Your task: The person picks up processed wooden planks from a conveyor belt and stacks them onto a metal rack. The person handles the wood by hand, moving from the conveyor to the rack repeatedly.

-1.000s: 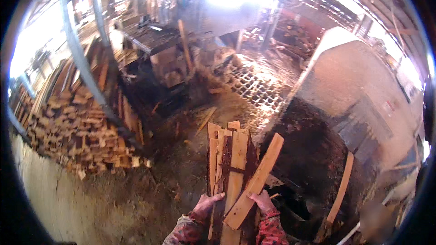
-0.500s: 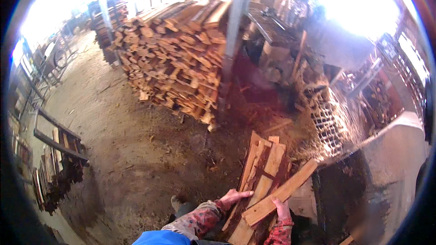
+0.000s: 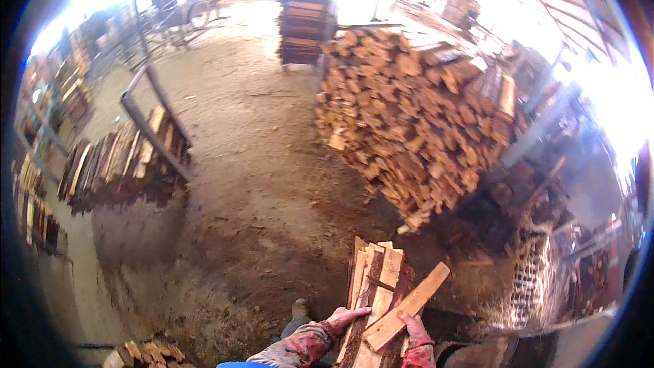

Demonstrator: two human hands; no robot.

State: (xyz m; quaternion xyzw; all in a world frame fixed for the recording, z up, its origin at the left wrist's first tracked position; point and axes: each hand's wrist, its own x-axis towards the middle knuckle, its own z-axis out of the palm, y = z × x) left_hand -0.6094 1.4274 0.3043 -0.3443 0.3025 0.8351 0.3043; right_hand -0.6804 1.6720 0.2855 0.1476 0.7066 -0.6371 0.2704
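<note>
A bundle of rough-sawn wooden slats (image 3: 386,272) with strips of bark rests between my two hands, low in the view. My left hand (image 3: 346,319) closes round its left side, thumb lying across the top. On the right side my right hand (image 3: 414,331) grips the bundle, thumb on a loose pale slat (image 3: 417,300) that lies slantwise over the others. The undersides of both hands are hidden by the wood. Patterned red and grey sleeves cover my wrists.
A tall pile of stacked wood (image 3: 409,116) stands ahead to the right, with a metal grate (image 3: 528,279) beyond its near end. Left stands a metal-framed rack of slats (image 3: 122,157). More cut wood (image 3: 146,352) lies at lower left. The dirt floor (image 3: 252,184) carries scraps.
My view has turned to the left: the large wood pile has shifted right in the picture and the rack of slats has come further in. Both hands keep hold of the bundle.
</note>
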